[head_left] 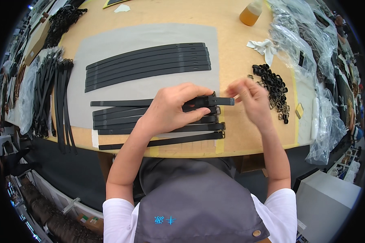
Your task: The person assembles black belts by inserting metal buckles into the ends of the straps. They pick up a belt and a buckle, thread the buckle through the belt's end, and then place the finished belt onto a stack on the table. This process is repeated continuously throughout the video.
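left hand [172, 107] has its fingers curled and pressed down on a black strap [158, 102] near its buckle end, dead centre of the frame. right hand [251, 97] is just off the strap's tip, fingertips bunched together and a bit blurry, so can't tell if they're pinching anything. below the strap there's a row of more straps [121, 121] with buckles on, all on a grey mat [109, 44]. upper part of the mat has a stack of plain strips [148, 65]. pile of black buckles [273, 83] at right, amber bottle [250, 14] at top, plastic bags [308, 48] along the right edge
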Demonstrator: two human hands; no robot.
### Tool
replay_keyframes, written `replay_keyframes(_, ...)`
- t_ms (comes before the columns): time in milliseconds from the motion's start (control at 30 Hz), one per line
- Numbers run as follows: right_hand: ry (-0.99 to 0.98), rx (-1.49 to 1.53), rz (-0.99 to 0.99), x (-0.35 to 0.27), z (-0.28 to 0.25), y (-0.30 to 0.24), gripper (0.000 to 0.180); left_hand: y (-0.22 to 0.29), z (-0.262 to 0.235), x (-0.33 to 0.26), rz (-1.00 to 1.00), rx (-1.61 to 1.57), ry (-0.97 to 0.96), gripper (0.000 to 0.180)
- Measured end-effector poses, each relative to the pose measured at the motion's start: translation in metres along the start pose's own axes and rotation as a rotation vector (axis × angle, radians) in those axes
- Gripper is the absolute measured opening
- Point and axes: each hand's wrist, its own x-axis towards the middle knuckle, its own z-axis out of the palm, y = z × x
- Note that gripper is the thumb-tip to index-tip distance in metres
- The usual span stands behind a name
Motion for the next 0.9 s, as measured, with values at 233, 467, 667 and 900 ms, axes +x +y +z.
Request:
replay_keyframes(233,0.196,-0.922,-0.097,0.032,-0.067,0.010,0.014,-0.010,-0.001,0.000,0.033,0.067,0.023,0.032)
replay_keyframes(467,-0.029,-1.038,-0.194,0.048,-0.064,0.007,0.015,-0.015,-0.002,-0.001,0.021,0.062,0.039,0.027)
replay_keyframes(667,-0.085,-0.789,-0.099,0.048,-0.049,0.003,0.015,-0.013,-0.002,-0.001,-0.025,0.012,0.050,0.021)
replay_keyframes(900,-0.113,0.054,0.006,0.021,-0.015,0.001,0.012,-0.009,-0.007,-0.002,-0.151,-0.053,0.026,0.021)
